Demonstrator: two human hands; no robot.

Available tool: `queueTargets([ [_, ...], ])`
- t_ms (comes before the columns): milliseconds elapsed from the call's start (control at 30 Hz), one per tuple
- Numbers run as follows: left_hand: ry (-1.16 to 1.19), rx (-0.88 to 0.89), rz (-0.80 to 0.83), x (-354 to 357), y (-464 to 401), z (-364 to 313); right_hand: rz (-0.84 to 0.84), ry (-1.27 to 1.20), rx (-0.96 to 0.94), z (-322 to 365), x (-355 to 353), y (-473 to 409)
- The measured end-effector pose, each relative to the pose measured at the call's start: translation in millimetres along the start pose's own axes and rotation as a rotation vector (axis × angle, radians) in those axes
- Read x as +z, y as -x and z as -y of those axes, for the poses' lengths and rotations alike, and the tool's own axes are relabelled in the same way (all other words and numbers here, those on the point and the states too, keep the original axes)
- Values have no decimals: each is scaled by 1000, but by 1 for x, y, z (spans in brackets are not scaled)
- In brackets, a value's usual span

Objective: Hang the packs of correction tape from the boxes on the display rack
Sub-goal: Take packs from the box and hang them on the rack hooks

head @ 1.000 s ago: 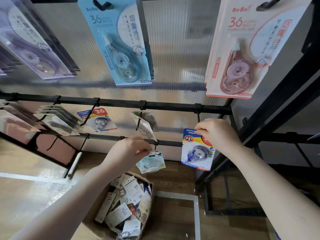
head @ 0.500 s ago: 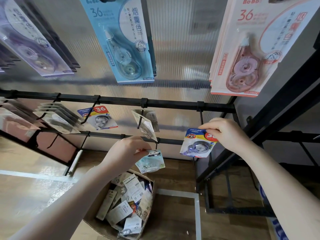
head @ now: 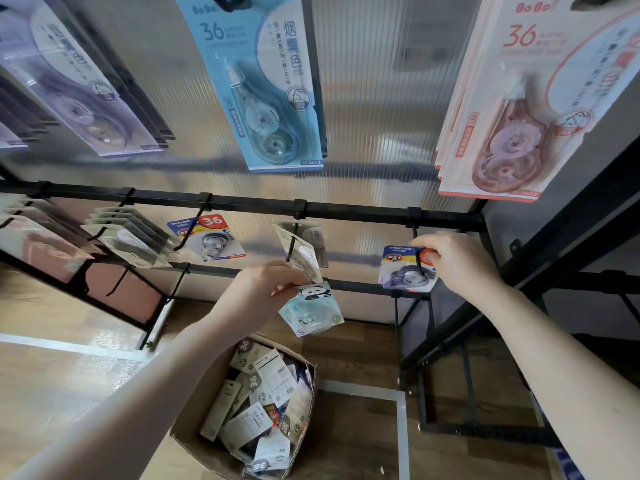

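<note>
A ribbed translucent panel (head: 374,98) is backing a black display rack (head: 346,209), and wood-look flooring is showing below it. Along the rack's top edge, large carded packs are hanging: a lilac one (head: 79,95) toward the left corner, a blue one (head: 263,88) in the middle and a pink one (head: 519,109) toward the right corner. On the rack's middle rail, a blue-and-red pack marked 36 (head: 209,239) and a pale pack (head: 304,247) are hanging on their hooks.

The right hand (head: 453,261) is pinching the top corner of a blue-and-red correction tape pack (head: 407,270) between curled fingers and thumb, holding it up at the black hook (head: 417,251) near the rail's right end; the hook's rod is crossing the front of the card. The left hand (head: 266,292) is gripping a panda-printed pack (head: 311,310) by its upper edge with curled fingers, so that it is dangling just below the pale pack and above the cardboard box (head: 194,431). That box is sitting on the floor, open, with more packs lying jumbled inside.
</note>
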State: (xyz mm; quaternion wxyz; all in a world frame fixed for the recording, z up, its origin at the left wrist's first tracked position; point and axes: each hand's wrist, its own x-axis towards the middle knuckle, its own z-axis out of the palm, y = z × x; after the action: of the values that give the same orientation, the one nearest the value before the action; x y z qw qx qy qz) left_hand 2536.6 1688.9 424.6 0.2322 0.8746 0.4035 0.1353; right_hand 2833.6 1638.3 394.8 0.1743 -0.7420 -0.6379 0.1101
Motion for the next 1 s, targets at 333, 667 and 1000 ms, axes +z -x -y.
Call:
queueTargets([
  [333, 70, -25, -35, -22, -4, -6, -50, 105, 57, 16, -9, -8],
  [667, 11, 11, -49, -68, 13, -17, -134, 90, 24, 64, -17, 28],
  [1000, -51, 61, -118, -174, 30, -37, -164, 69, 55, 156, -82, 49],
])
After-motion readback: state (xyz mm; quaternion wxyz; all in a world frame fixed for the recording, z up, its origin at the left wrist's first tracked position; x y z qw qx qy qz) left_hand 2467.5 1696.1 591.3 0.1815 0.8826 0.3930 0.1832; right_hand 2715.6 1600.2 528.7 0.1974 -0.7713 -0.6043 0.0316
